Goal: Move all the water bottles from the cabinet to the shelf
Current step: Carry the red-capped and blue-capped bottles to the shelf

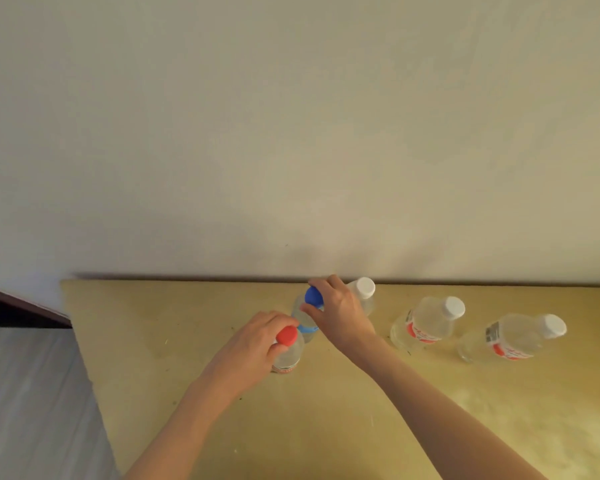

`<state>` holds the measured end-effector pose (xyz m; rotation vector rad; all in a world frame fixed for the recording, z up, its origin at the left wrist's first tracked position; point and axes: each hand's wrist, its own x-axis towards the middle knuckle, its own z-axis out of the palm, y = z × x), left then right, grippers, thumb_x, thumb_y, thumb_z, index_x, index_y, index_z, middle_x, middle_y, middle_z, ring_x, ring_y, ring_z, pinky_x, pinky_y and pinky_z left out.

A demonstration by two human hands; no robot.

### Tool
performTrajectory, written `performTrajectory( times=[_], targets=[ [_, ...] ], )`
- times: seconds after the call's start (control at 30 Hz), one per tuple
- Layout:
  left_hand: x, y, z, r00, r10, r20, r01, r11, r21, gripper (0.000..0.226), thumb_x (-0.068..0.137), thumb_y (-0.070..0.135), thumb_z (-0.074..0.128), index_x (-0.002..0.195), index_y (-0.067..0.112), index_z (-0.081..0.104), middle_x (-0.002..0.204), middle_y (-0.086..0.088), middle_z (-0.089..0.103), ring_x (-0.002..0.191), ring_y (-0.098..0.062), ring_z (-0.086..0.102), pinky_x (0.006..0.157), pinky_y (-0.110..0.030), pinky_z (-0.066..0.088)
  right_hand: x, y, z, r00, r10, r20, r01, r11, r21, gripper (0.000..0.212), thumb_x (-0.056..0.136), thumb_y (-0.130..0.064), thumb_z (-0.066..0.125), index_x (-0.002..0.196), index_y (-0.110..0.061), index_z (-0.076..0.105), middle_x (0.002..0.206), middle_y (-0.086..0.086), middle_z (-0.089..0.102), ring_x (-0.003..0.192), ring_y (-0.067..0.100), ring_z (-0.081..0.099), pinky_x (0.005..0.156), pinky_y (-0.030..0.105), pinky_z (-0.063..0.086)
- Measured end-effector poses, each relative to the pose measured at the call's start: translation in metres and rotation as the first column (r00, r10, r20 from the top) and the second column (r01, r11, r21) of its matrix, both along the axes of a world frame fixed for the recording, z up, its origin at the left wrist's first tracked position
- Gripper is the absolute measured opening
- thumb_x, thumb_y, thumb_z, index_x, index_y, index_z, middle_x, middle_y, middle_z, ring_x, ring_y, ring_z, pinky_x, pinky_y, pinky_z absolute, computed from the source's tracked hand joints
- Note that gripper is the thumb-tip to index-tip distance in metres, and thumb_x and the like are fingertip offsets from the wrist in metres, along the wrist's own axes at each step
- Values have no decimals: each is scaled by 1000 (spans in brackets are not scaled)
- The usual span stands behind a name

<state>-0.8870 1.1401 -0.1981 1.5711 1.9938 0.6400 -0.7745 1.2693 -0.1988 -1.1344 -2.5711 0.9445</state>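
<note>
Basically, five clear water bottles stand upright on a yellowish wooden shelf (326, 427) that runs along a plain pale wall (291, 116). Left hand (253, 337) wraps its fingers round the shoulder of the red-capped bottle (288, 351), thumb just under the red cap; bottle base sits on the wood, nearest of the lot. Right hand (340, 310) reaches over from the right and pinches the neck of the blue-capped bottle (307, 320) just below its blue cap, fingers curled round it; that bottle stands just beyond the red-capped one, the two almost touching. Right behind the right hand, close to the wall, is a white-capped bottle (362, 292), partly hidden by the knuckles. Further right, a second white-capped bottle (426, 322) with a red-and-white label, free of any hand. Far right, a third white-capped bottle (513, 337), same kind of label, well apart from the hands. Both forearms come in from the near edge. Left of the shelf, lower down, grey planked floor (32, 393) and a dark brown edge (18, 306) by the wall; can't tell what it belongs to.
</note>
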Motion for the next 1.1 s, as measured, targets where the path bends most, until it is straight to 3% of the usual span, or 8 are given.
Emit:
performTrajectory(
  times=[0.13,0.33,0.47,0.53,0.67,0.8,0.93,1.1],
  targets=[
    [-1,1,2,1000,-19,-21,18,999,-48,35,83,17,58,118,23,51,110,8,47,91,-6,45,79,-17,34,17,-6,2,998,-46,-50,43,998,-44,38,82,-16,62,118,-8,53,112,10,57,99,24,53,80,18,35],
    [2,-5,3,995,-97,-34,96,995,-9,28,76,26,68,103,20,62,91,11,48,77,-9,50,68,-17,36,58,-49,7,986,-158,-48,158,987,-7,30,85,-6,54,115,-8,48,113,9,53,97,20,46,76,14,28],
    [10,-5,12,965,-258,-49,260,964,60,34,66,40,70,93,20,63,78,18,45,68,-11,51,64,-21,37,95,-96,19,917,-376,-136,383,923,35,29,84,-5,55,113,-10,50,110,5,55,101,18,47,87,20,34],
    [21,-8,19,940,-334,-68,340,934,110,31,64,36,75,87,19,64,73,18,43,61,-11,49,61,-23,38,119,-126,29,854,-494,-160,505,862,35,30,85,-7,55,115,-13,50,113,0,53,103,14,46,90,19,34],
    [64,-21,38,863,-502,-53,501,840,208,26,62,27,80,80,20,62,72,11,49,65,1,50,61,-10,36,176,-198,42,676,-709,-202,731,680,57,33,85,-6,56,117,-16,53,110,-10,48,104,8,45,87,3,28],
    [129,-48,56,716,-694,-75,682,674,283,25,64,28,79,80,21,61,71,11,50,73,1,49,64,-11,36,231,-280,52,443,-862,-248,896,431,101,33,83,-4,60,113,-16,58,105,-11,49,98,5,46,87,11,34],
    [206,-98,69,549,-830,-101,802,490,341,28,61,20,82,82,18,63,71,7,52,58,-6,46,64,-6,36,281,-379,62,222,-921,-320,972,183,146,37,74,1,68,109,-11,62,101,-8,54,92,10,52,83,8,37],
    [312,-195,85,324,-942,-84,874,264,407,32,63,22,81,88,13,64,75,5,52,67,-4,46,67,1,34,340,-525,78,-90,-905,-417,985,-144,100,35,69,-11,70,103,-8,64,94,-2,60,84,2,52,80,0,35]
  ],
)
